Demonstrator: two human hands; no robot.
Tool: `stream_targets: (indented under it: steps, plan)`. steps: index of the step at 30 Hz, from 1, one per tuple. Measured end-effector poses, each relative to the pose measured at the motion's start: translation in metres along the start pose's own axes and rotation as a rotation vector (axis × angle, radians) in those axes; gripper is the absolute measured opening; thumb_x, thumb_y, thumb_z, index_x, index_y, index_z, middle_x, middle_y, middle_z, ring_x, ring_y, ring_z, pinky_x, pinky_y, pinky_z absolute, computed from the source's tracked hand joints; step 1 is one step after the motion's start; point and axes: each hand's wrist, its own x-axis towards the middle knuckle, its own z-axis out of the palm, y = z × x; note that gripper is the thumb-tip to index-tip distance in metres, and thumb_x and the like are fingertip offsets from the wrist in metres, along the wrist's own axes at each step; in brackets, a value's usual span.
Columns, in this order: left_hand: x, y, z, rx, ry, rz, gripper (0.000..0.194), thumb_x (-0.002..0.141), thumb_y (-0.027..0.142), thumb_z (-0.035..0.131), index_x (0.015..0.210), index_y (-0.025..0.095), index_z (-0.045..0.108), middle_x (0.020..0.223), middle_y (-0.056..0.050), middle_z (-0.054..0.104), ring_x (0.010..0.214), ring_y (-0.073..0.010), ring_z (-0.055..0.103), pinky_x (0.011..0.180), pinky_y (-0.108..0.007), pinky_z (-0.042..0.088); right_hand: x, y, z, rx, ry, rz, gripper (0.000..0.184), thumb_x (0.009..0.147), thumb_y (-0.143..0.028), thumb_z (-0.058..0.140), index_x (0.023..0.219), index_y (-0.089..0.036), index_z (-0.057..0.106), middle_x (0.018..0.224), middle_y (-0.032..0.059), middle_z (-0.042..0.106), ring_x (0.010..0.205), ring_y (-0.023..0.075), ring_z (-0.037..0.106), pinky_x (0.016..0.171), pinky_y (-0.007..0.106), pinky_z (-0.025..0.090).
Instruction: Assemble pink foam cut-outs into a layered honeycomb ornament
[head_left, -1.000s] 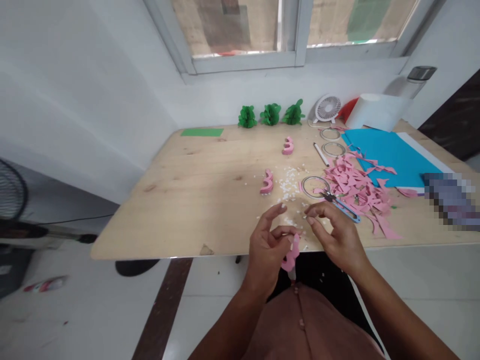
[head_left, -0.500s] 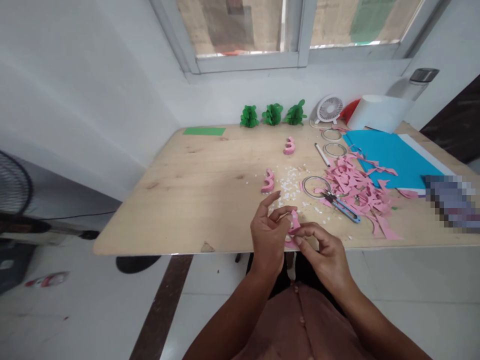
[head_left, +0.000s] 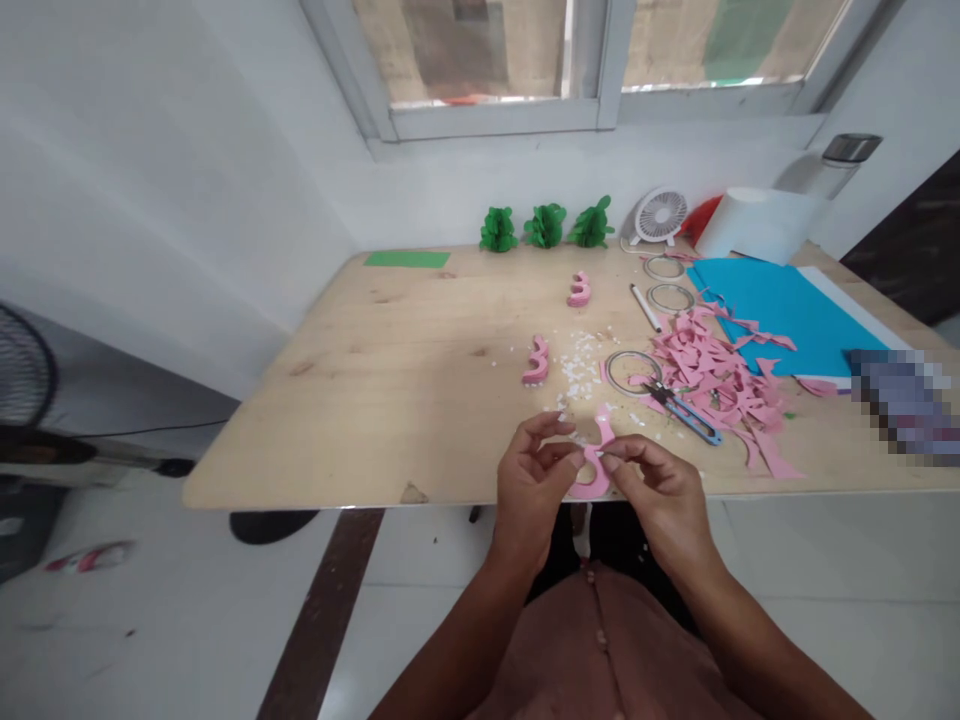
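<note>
Between my hands, at the table's front edge, is a curved pink paper cutout (head_left: 592, 487) shaped like a 3. My left hand (head_left: 534, 480) pinches its middle from the left, thumb against fingertips. From the right, my right hand (head_left: 660, 495) pinches the same middle part, its thumb close to the left one. Small white bits (head_left: 579, 375) lie scattered just beyond my fingers. One stack of pink 3-shaped cutouts (head_left: 536, 362) rests past my left hand, and another pink stack (head_left: 579, 290) sits farther back.
Right of my hands lie blue-handled thread snips (head_left: 686, 413), a tape roll (head_left: 634, 373) and a heap of pink paper scraps (head_left: 709, 365). Farther off are a white marker (head_left: 645, 308), blue sheets (head_left: 780, 320), a small white fan (head_left: 660, 216) and green paper shapes (head_left: 545, 226).
My right hand has come up beside my left at the cutout's middle. The cutout has turned flatter, showing its 3 shape. My left fingers have lowered and curled in.
</note>
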Motion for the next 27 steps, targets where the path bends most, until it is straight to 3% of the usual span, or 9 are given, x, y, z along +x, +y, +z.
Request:
stream_targets:
  steps: [6, 15, 27]
  plan:
    - [-0.002, 0.000, 0.007, 0.035, -0.013, 0.028, 0.042, 0.064, 0.011, 0.069, 0.103, 0.022, 0.058, 0.101, -0.004, 0.065, 0.075, -0.0118, 0.063, 0.064, -0.022, 0.052, 0.000, -0.004, 0.002, -0.090, 0.007, -0.084, 0.010, 0.079, -0.029, 0.062, 0.078, -0.021, 0.067, 0.078, 0.0030, 0.067, 0.077, 0.0200, 0.062, 0.075, 0.032, 0.047]
    - [0.001, -0.003, 0.007, 0.128, 0.067, 0.166, 0.040, 0.069, 0.012, 0.066, 0.108, 0.023, 0.060, 0.105, -0.004, 0.065, 0.080, -0.0125, 0.062, 0.072, -0.025, 0.054, -0.001, -0.001, 0.002, 0.015, -0.038, -0.012, 0.008, 0.079, -0.028, 0.063, 0.078, -0.021, 0.066, 0.086, 0.0037, 0.069, 0.086, 0.0205, 0.063, 0.081, 0.033, 0.046]
    - [-0.001, 0.000, 0.012, 0.033, 0.060, 0.113, 0.043, 0.067, 0.008, 0.066, 0.106, 0.024, 0.061, 0.107, -0.002, 0.064, 0.077, -0.0088, 0.061, 0.066, -0.018, 0.052, -0.002, 0.003, 0.006, 0.053, 0.016, 0.046, 0.011, 0.077, -0.030, 0.065, 0.077, -0.020, 0.066, 0.081, 0.0027, 0.067, 0.077, 0.0183, 0.059, 0.076, 0.032, 0.044]
